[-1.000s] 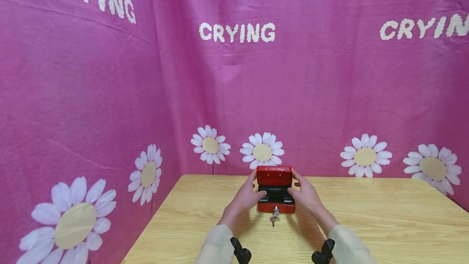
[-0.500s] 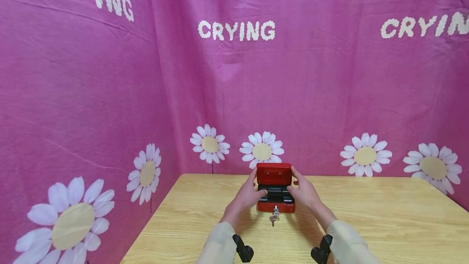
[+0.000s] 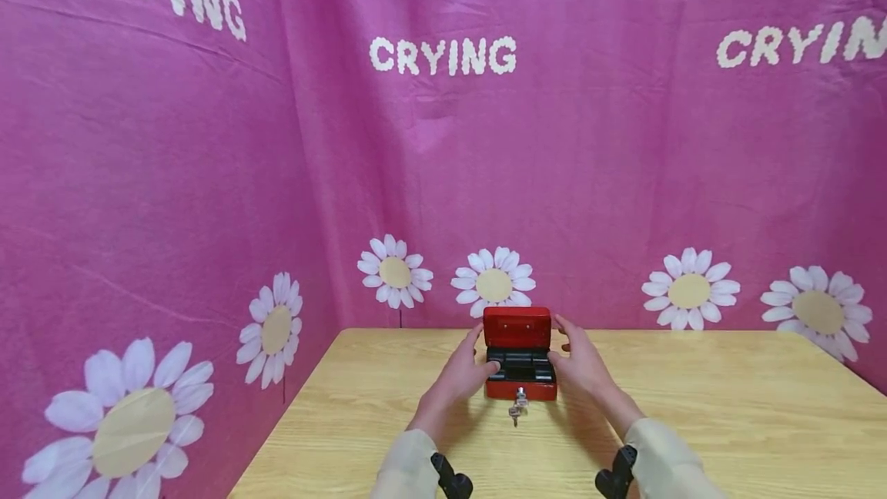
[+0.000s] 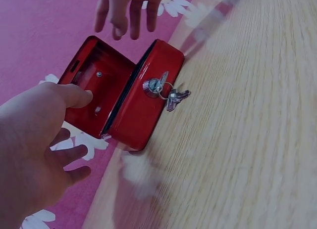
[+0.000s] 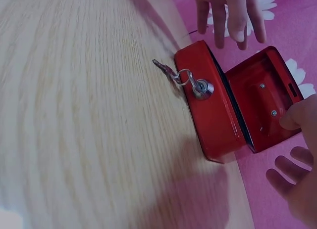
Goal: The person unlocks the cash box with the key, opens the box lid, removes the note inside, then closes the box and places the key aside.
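A small red cash box (image 3: 500, 390) stands on the table with its lid (image 3: 516, 327) raised and a black tray (image 3: 523, 364) inside. A key sits in its front lock (image 4: 154, 85), and more keys (image 3: 516, 412) hang from it on a ring. At the box's left side is my left hand (image 3: 459, 377), fingers extended and apart, thumb near the tray in the head view. My right hand (image 3: 585, 370) is spread along the right side, its fingers a little off the lid. Whether either thumb touches the box, I cannot tell.
The light wooden table (image 3: 693, 422) reaches back to a pink curtain (image 3: 589, 175) printed with white daisies and lettering. Another curtain side (image 3: 173, 214) closes in the left. A black strap piece (image 3: 452, 476) shows at my left wrist.
The lid has leaned back slightly since a second ago. My right hand has shifted a little to the right, away from the lid's side; the box stays in place.
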`<state>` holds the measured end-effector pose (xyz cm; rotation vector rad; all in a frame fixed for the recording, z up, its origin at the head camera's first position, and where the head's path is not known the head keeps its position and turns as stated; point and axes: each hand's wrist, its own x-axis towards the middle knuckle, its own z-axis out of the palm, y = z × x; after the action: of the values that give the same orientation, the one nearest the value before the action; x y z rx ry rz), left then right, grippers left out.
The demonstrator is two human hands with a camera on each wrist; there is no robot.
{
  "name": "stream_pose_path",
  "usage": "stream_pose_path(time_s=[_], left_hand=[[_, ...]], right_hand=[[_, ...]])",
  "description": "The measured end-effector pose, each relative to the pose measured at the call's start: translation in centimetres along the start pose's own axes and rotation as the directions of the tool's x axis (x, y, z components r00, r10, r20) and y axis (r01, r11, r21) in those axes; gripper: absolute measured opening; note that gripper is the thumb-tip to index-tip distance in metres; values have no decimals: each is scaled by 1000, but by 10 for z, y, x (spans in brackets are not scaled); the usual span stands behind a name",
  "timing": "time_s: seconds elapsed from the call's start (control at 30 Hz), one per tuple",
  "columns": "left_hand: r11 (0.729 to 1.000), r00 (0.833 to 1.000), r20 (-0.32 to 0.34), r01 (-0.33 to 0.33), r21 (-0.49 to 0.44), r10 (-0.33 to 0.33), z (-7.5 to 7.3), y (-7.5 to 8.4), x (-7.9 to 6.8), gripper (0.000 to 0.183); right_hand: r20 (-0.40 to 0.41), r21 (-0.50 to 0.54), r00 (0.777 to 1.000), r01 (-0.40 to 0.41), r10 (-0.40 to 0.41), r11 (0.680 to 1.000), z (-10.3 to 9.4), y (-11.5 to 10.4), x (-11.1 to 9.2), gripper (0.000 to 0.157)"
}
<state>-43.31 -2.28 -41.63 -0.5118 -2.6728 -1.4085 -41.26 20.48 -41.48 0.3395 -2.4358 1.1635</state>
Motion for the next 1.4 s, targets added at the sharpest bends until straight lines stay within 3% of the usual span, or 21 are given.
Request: stream_pose_path(time_s=[0.2, 0.53, 0.87, 1.07, 1.4], left_hand=[[1000, 1000, 24, 1, -1, -1, -2, 0, -6, 65], [1000, 1000, 1, 17, -24, -17, 2, -3, -17, 60], [997, 999, -43, 5, -71, -8, 8, -13, -31, 57], [999, 996, -73, -43, 7, 44, 12, -16, -33, 56], [1000, 995, -93, -20, 4, 20, 19, -20, -36, 56]], right_hand=[[9, -40, 998, -66, 66, 997, -3, 6, -8, 60], [23, -61, 999, -44, 45, 997, -1, 11, -10, 38], [69, -46, 995, -74, 77, 996, 4, 8, -9, 35], [76, -66, 993, -84, 89, 994, 5, 7, -10, 30], [99, -93, 989, -102, 111, 990, 7, 12, -8, 29]])
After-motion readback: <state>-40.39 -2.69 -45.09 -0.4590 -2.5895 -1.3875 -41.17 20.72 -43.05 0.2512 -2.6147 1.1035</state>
